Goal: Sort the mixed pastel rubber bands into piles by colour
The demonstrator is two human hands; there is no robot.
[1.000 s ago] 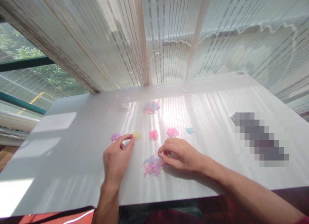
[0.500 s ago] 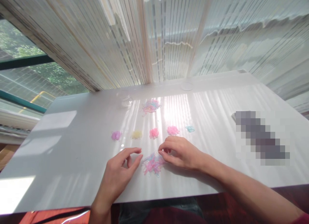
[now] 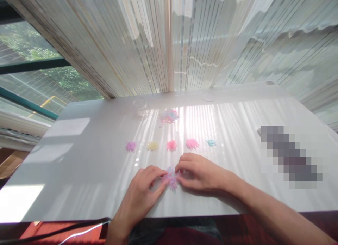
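A mixed pile of small pink, blue and purple pieces (image 3: 172,181) lies near the table's front edge, between my two hands. My left hand (image 3: 149,188) touches its left side, thumb and fingertips a little apart. At its right side is my right hand (image 3: 194,172), fingers curled, the fingertips at the pile; whether they hold a piece is too small to tell. Beyond the hands runs a row of small heaps: purple (image 3: 131,146), yellow (image 3: 152,145), red-pink (image 3: 171,145), pink (image 3: 192,143) and teal (image 3: 211,142).
Farther back on the white table (image 3: 105,160) lie another mixed pile (image 3: 169,116), a clear container (image 3: 143,111) and a clear round lid (image 3: 208,97). A blurred-out dark object (image 3: 289,155) lies at the right. A striped curtain hangs behind.
My left hand has moved right, up to the front pile, which looks narrower between my hands. My right hand stays beside the pile. The whole view has shifted slightly.
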